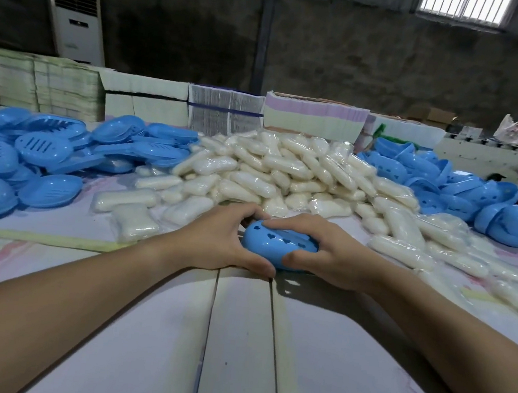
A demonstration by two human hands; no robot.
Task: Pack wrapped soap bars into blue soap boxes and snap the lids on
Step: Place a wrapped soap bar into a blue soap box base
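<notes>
Pale boards make up the near part of the table (235,339), and this stretch between the two forearms lies bare up to the lower edge of the view, giving free room toward the person. Farther out the space closes: a heap of wrapped soap bars (286,173) fills the middle, a pile of blue slotted pieces (30,151) crowds the left, and a pile of blue domed pieces with heart holes (477,198) crowds the right, both piles cut off at the sides of the view. Behind them stand stacks of flat cartons (221,114) against a dark wall, with a white air-conditioner cabinet (76,20) at the back left. At the front edge of the soap heap, the left hand (223,240) and the right hand (334,256) together clasp a blue soap box (273,244), fingers curled over its far side and thumbs at its near side, the heart-holed lid facing up. The box sits low, seemingly resting on the table, though the hands hide its base and ends. Whether a soap bar lies inside, or whether the lid is fully seated, cannot be made out.
</notes>
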